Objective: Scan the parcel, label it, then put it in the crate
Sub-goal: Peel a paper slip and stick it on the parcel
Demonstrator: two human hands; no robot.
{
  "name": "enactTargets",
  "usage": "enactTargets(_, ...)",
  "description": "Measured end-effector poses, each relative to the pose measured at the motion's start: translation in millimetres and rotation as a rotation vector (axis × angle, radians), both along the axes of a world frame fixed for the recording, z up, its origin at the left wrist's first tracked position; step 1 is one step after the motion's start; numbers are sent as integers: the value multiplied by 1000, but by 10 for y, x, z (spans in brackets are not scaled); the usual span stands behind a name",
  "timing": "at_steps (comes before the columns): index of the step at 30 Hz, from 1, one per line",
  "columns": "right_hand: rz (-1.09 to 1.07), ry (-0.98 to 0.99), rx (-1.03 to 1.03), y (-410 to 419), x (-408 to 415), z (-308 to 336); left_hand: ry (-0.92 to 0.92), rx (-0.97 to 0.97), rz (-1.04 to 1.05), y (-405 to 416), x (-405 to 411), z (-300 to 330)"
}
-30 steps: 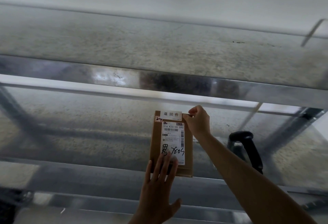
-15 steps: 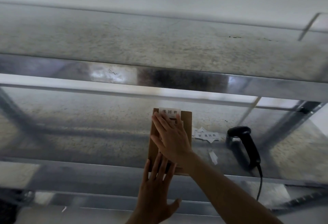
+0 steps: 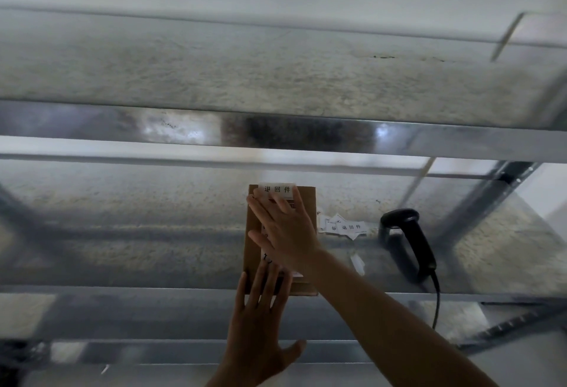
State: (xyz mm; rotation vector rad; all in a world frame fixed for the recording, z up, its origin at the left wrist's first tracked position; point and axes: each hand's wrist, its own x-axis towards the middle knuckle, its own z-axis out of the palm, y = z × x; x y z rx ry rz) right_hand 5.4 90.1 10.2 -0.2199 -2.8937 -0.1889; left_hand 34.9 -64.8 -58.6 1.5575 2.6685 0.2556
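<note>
Shelf: metal rack deck with a speckled surface; bears the parcel, the scanner and loose labels.
Parcel: flat brown cardboard pack, lying on the shelf deck at centre, near edge at the shelf's front rail.
Right hand: fingers extended and spread, palm pressed flat on the parcel's top face; grasping nothing.
Left hand: fingers extended, fingertips resting on the parcel's near end; grasping nothing.
Scanner: black handheld unit, on the shelf right of the parcel, apart from it; cable trails down over the front edge.
Label: white strip with printed characters, on the parcel's far edge, just beyond the right fingertips.
Loose labels: small white pile between parcel and scanner.
</note>
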Motion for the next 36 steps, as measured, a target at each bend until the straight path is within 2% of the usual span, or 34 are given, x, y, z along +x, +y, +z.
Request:
enactTargets(7, 64, 23, 24, 218, 209, -12, 6, 19, -41, -13, -22, 9)
enactTargets(11, 111, -39, 107, 323, 358, -20, 12, 31, -31, 7, -44, 31)
enactTargets(16, -62, 77, -27, 468, 552, -46, 15, 54, -53, -21, -34, 27)
enactTargets(20, -214, 86, -65, 462, 633, -32, 30, 74, -69, -47, -23, 1)
enactTargets(22, -309, 122, -185, 450, 664, -46, 32, 85, -69, -49, -21, 11)
enactTargets(24, -384, 186, -496, 416, 755, -128, 28, 98, -67, -46, -26, 22)
enactTargets(26, -350, 185, -822, 326, 851, -239, 22, 120, -60, -38, -37, 45)
enactTargets(27, -284, 172, -875, 247, 882, -296, 19, 123, -56, -32, -48, 67)
enactTargets(31, -51, 138, -683, 34, 910, -528, 45, 97, -68, -58, -102, 116)
enactTargets(34, -87, 51, -517, 5, 900, -559, 64, 91, -104, -109, -126, 85)
enactTargets(36, -112, 86, -453, 1, 884, -592, 70, 111, -127, -143, -148, 72)
